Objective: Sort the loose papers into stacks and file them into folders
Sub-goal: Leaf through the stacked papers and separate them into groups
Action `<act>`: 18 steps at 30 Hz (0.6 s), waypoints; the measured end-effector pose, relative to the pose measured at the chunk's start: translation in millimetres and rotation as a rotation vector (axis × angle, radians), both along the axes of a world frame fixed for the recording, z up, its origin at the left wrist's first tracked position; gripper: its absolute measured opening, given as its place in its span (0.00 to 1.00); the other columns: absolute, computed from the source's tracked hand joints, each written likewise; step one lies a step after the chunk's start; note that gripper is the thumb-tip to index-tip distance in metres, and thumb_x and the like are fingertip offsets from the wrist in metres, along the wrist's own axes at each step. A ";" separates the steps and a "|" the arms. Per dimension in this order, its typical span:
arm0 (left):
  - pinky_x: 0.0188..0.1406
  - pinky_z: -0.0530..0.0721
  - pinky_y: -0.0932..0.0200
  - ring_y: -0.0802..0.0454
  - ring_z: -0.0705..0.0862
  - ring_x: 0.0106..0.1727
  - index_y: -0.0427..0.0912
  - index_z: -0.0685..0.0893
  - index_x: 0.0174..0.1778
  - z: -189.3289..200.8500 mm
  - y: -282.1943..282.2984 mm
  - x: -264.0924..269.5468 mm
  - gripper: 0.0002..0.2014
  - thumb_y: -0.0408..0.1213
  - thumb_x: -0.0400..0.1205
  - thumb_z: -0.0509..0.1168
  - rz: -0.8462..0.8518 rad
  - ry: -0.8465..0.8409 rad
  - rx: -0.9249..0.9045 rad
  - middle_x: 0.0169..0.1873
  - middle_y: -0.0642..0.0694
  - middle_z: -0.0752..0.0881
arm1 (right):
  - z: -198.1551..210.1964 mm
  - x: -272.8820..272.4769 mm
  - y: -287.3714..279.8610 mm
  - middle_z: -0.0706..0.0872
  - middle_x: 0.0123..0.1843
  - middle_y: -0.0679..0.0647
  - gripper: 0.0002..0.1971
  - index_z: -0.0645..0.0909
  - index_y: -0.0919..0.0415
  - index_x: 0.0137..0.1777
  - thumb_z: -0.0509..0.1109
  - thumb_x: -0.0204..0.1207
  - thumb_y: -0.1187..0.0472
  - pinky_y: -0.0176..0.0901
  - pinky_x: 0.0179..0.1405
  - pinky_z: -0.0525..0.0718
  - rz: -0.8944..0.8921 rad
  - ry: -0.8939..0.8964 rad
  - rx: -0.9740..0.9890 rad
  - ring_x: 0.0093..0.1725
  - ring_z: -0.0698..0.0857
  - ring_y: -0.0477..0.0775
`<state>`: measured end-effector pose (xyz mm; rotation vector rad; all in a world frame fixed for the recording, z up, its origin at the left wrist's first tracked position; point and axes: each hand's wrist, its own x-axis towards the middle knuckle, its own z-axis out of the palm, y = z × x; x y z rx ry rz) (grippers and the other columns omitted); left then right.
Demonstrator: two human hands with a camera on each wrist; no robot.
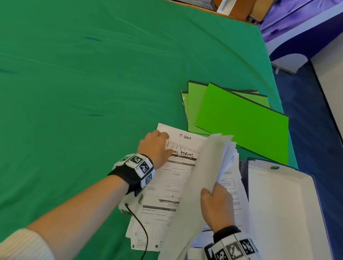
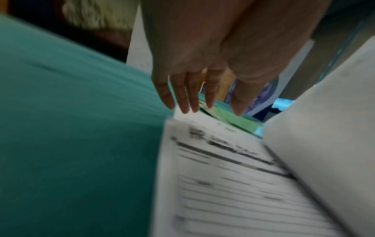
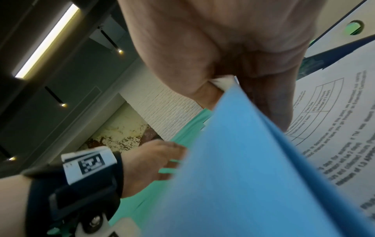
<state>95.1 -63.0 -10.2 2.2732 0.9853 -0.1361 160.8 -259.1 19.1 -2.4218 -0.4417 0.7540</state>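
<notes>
Near the right edge of the table (image 1: pixel 78 75), the left hand (image 1: pixel 155 146) lies flat with straight fingers on the printed papers (image 1: pixel 171 183). The right hand (image 1: pixel 217 206) pinches a lifted bundle of sheets (image 1: pixel 194 190); the green folders (image 1: pixel 237 115) lie just beyond the papers.

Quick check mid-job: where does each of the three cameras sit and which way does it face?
Head: on the head, looking down at the green cloth; both forearms and hands show.
Left wrist: looks along the left hand over the forms.
Right wrist: looks along the right hand gripping lifted papers.
Shared: head and left wrist both show the folders.
</notes>
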 end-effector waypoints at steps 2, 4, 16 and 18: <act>0.64 0.81 0.50 0.46 0.80 0.64 0.44 0.74 0.72 -7.4 16.0 -4.3 0.25 0.48 0.81 0.69 0.009 0.102 -0.030 0.66 0.45 0.79 | 1.6 2.3 -4.4 0.85 0.44 0.56 0.07 0.80 0.65 0.47 0.60 0.79 0.67 0.46 0.44 0.81 -0.034 0.009 0.015 0.43 0.82 0.55; 0.58 0.82 0.54 0.47 0.82 0.59 0.42 0.75 0.69 -12.9 24.0 -8.7 0.25 0.45 0.79 0.73 -0.010 0.147 -0.128 0.62 0.45 0.82 | 0.8 3.8 -8.1 0.85 0.43 0.56 0.07 0.80 0.64 0.45 0.61 0.79 0.67 0.48 0.46 0.83 -0.061 0.015 0.024 0.42 0.82 0.55; 0.60 0.79 0.51 0.46 0.75 0.61 0.48 0.83 0.51 0.1 11.2 14.0 0.07 0.46 0.81 0.69 0.054 -0.069 -0.010 0.58 0.45 0.76 | -0.1 -3.4 -8.1 0.85 0.41 0.52 0.08 0.79 0.58 0.41 0.62 0.79 0.67 0.44 0.39 0.79 -0.161 0.069 0.089 0.40 0.82 0.50; 0.64 0.79 0.47 0.42 0.74 0.64 0.51 0.81 0.47 -7.6 18.6 16.5 0.04 0.41 0.80 0.70 0.203 -0.014 -0.088 0.63 0.41 0.74 | 0.7 -3.7 -8.4 0.85 0.40 0.52 0.08 0.79 0.57 0.40 0.62 0.79 0.67 0.45 0.39 0.80 -0.173 0.068 0.092 0.40 0.82 0.50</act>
